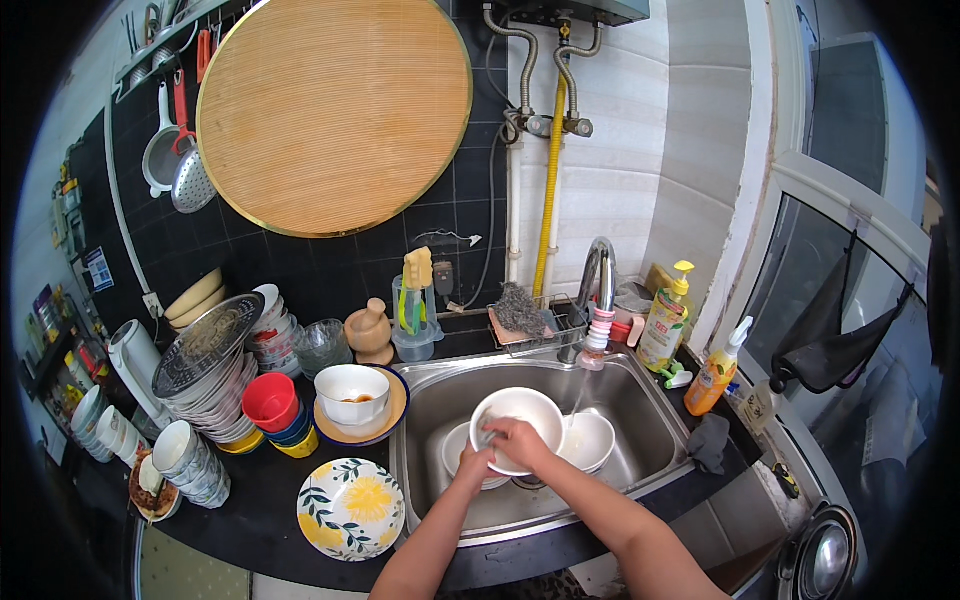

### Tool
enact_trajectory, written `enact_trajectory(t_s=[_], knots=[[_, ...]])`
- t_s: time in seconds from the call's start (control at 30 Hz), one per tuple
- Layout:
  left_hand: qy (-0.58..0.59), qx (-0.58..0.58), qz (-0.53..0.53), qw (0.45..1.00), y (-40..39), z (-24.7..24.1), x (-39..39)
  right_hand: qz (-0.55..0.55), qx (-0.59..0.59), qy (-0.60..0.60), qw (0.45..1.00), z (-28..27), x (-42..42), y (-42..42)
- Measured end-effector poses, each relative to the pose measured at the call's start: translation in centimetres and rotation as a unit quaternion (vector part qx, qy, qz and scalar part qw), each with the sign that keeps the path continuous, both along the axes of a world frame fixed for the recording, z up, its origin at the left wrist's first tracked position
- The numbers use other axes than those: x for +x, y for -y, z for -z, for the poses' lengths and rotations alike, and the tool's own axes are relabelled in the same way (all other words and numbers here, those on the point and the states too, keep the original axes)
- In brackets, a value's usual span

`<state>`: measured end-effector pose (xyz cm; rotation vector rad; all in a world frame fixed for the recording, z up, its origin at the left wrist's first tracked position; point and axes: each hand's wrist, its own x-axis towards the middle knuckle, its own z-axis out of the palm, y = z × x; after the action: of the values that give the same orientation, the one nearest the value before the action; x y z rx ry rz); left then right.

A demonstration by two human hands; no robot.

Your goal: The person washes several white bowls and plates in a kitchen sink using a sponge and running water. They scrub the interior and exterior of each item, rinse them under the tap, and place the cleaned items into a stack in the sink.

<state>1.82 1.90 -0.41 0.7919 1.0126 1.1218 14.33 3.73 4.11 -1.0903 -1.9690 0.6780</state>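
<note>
A white bowl (534, 409) is tilted towards me above the sink (645, 465). My left hand (474, 463) grips its lower left rim. Inside it, my right hand (517, 442) presses a small greyish scrubber (489, 435), mostly hidden by the fingers, against the wall. Below, another white bowl (589, 442) stands in the sink, with water running from the faucet (598, 277) into it. More white dishware (452, 448) shows at the left, partly covered by the held bowl.
Left of the sink are a floral plate (352, 510), a white bowl with brown residue (352, 394), red cups (270, 403) and stacked bowls (191, 465). A wire rack with steel wool (519, 311) sits behind the sink. Soap (665, 322) and spray bottles (712, 375) stand right.
</note>
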Motion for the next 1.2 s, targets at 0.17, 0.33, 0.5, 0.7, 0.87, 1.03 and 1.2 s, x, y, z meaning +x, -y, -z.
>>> enact_trajectory(t_s=[0.17, 0.33, 0.5, 0.7, 0.87, 1.03, 1.2], knots=[[-0.031, 0.001, -0.016, 0.999, 0.4, -1.3, -1.1, 0.052, 0.078, 0.405, 0.910, -0.2, 3.5, 0.9], [-0.014, -0.054, 0.085, 0.995, 0.6, -1.4, 0.0, 0.140, 0.227, 0.278, 0.923, -2.2, 3.4, -0.4], [-0.041, -0.043, 0.094, 0.994, 0.5, -0.6, -0.4, -0.048, 0.267, 0.224, 0.936, -2.3, 0.3, 0.2], [-0.120, 0.027, 0.004, 0.992, 1.2, -2.2, -0.1, 0.166, 0.213, 0.264, 0.926, -3.3, 2.3, -1.4], [-0.192, 0.120, -0.147, 0.963, 0.3, -0.1, -0.7, 0.300, -0.035, 0.168, 0.938, -1.4, 3.8, -0.5], [-0.236, 0.157, -0.232, 0.930, 1.0, -2.0, -0.5, 0.147, -0.484, -0.242, 0.828, 3.8, 3.0, 1.2], [-0.266, 0.150, -0.207, 0.929, 0.9, -1.8, -0.6, 0.206, -0.375, -0.088, 0.899, 4.9, 3.8, -0.3]])
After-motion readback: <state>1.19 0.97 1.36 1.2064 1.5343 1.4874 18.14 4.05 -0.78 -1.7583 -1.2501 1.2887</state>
